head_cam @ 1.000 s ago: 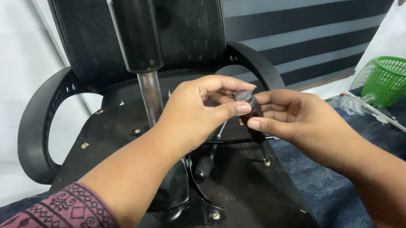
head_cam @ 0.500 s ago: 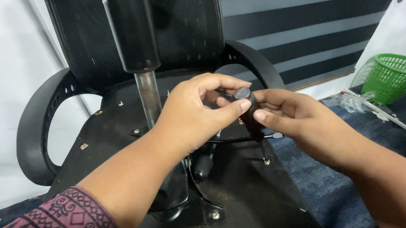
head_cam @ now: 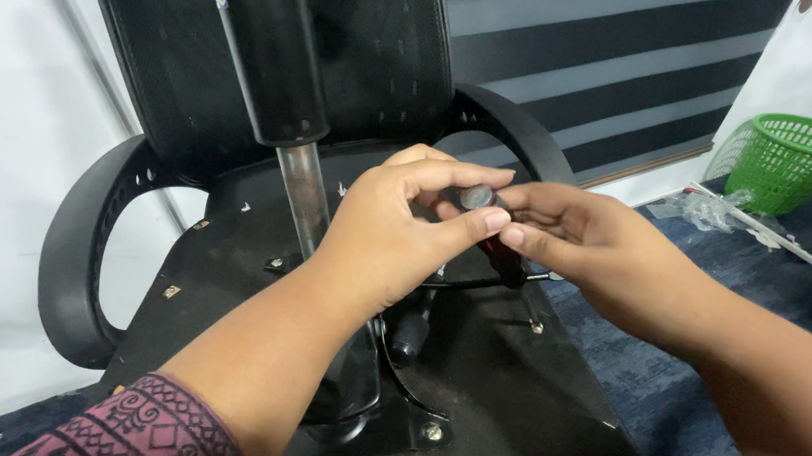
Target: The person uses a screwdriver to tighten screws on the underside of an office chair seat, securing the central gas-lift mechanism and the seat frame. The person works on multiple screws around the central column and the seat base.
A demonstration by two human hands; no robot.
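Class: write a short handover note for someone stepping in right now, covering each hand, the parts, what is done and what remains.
Left hand: fingers pinch a small round grey part.
Right hand: pinches the same part from the other side.
Both are above the upturned office chair's seat underside, beside the gas-lift cylinder.
Done: mechanism plate bolted on.
Left: the small part is in hand, not yet fitted.

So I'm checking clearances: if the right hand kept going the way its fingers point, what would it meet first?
Probably the left hand: the right hand points left at it, both pinching a small dark round part.
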